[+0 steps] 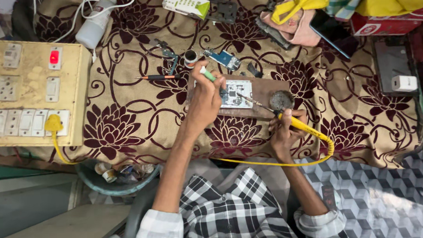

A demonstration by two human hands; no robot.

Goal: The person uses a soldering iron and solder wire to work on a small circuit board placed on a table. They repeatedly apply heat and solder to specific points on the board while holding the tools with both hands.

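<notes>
The small white-and-blue circuit board (235, 94) lay between the hands, touching the left hand (205, 98), which gripped a green-handled tool (208, 75), while the right hand (284, 130) grasped a yellow-handled soldering iron (295, 123) angled leftward at it.

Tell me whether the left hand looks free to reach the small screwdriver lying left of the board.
Probably not as it stands: the left hand grips a green tool over the board. The screwdriver lies just beside it on open cloth with nothing between, so only the occupied grip hinders.
</notes>
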